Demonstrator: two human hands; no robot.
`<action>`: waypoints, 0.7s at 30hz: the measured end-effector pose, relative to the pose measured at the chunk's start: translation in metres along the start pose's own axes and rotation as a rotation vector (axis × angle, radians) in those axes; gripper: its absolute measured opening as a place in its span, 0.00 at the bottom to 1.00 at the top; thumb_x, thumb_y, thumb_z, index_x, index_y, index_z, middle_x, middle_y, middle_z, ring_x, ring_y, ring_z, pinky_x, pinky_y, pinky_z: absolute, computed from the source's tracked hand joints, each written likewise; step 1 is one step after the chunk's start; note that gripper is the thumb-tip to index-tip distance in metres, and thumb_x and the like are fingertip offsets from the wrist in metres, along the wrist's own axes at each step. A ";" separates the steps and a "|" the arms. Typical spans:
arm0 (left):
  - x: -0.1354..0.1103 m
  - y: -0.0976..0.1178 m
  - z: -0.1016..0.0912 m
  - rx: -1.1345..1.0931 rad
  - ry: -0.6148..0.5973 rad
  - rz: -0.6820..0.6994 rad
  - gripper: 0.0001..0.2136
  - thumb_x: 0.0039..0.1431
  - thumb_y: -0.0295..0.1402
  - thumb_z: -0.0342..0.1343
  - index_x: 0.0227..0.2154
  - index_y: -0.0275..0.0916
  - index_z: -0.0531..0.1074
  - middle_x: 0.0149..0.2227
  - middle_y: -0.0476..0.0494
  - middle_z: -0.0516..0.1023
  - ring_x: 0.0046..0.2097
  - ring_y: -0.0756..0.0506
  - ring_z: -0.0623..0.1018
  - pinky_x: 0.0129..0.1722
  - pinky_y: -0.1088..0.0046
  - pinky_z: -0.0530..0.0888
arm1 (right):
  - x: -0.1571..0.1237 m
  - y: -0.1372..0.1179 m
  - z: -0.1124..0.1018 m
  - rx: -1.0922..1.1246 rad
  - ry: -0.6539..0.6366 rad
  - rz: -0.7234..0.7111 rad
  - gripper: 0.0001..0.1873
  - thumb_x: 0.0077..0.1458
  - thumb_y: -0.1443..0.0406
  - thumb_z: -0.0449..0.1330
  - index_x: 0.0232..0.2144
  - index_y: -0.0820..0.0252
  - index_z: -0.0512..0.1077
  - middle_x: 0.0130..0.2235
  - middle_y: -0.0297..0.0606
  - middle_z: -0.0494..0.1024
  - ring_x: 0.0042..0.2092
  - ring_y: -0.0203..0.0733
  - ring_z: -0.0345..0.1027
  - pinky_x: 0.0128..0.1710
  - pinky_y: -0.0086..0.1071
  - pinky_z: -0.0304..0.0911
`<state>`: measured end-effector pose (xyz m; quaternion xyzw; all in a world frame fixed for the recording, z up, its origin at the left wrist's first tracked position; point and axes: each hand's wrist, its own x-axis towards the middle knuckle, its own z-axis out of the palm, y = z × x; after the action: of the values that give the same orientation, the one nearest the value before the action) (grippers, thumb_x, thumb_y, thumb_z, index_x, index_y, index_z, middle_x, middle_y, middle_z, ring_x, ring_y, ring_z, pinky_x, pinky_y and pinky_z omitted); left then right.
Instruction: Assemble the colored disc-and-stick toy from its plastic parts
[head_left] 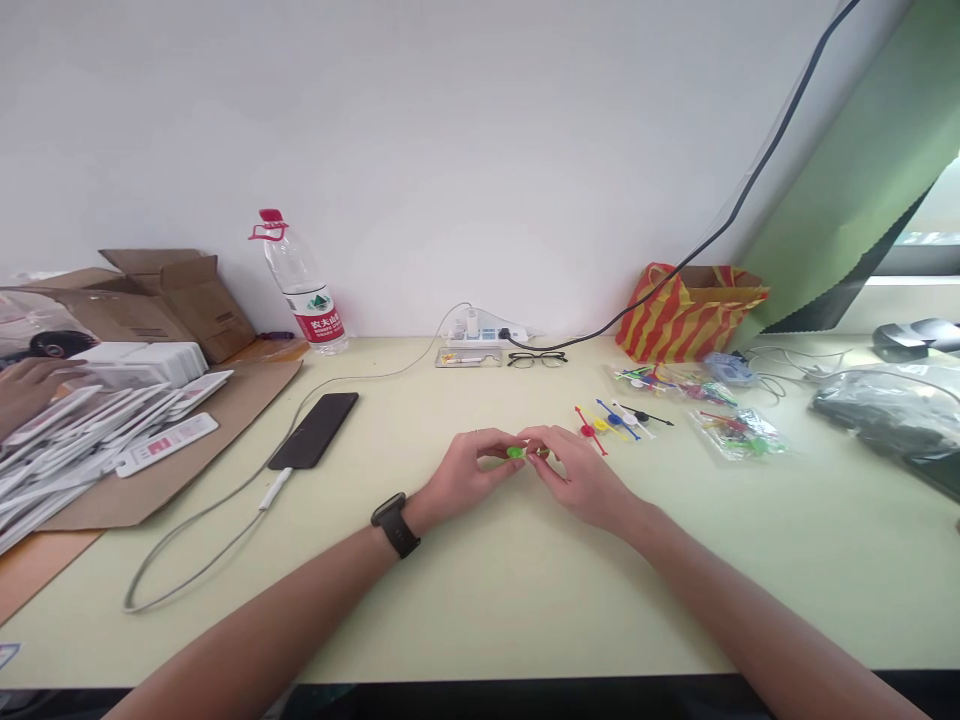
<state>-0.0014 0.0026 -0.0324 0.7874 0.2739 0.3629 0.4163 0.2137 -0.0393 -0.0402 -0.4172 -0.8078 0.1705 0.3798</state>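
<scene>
Both my hands meet over the middle of the table. My left hand (480, 468), with a black watch at the wrist, pinches a small green plastic piece (515, 453) between thumb and fingers. Close against it, my right hand (571, 470) has its thumb and fingertips pressed together; whatever lies in them is mostly hidden by the fingers. Just beyond the right hand lie several plastic arrow spinners with round hubs, among them a red spinner (586, 431), a blue spinner (618, 420) and a black spinner (642, 416).
Clear bags of coloured pieces (739, 433) lie at the right, before a striped bag (686, 315). A phone (315, 430) on a cable, white tags (169, 443), a cardboard box (172, 300) and a bottle (311, 295) occupy the left. Glasses (537, 358) rest near the wall. Another person's hand (34, 390) touches the tags.
</scene>
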 end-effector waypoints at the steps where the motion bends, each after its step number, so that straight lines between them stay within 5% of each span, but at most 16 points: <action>1: 0.000 0.000 0.000 0.021 0.000 0.003 0.12 0.65 0.36 0.62 0.49 0.42 0.82 0.49 0.41 0.84 0.49 0.41 0.83 0.52 0.63 0.80 | 0.000 0.000 0.000 -0.008 0.001 -0.002 0.18 0.67 0.71 0.53 0.55 0.49 0.69 0.45 0.40 0.80 0.47 0.47 0.75 0.45 0.43 0.72; 12: 0.000 0.005 -0.007 0.122 -0.068 -0.021 0.09 0.64 0.37 0.62 0.42 0.41 0.84 0.40 0.43 0.86 0.40 0.43 0.83 0.45 0.65 0.80 | -0.002 -0.002 0.001 0.013 -0.040 0.012 0.17 0.66 0.70 0.54 0.55 0.48 0.69 0.42 0.39 0.79 0.45 0.49 0.74 0.42 0.43 0.70; 21: 0.001 0.006 -0.006 -0.073 -0.075 -0.109 0.13 0.64 0.41 0.63 0.44 0.39 0.83 0.43 0.40 0.85 0.43 0.42 0.82 0.46 0.65 0.78 | 0.002 0.004 -0.002 0.133 -0.033 0.099 0.16 0.66 0.68 0.55 0.54 0.50 0.70 0.42 0.39 0.79 0.45 0.45 0.72 0.42 0.40 0.69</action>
<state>-0.0044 0.0029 -0.0243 0.7688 0.2870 0.3197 0.4736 0.2162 -0.0354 -0.0401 -0.4277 -0.7791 0.2495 0.3845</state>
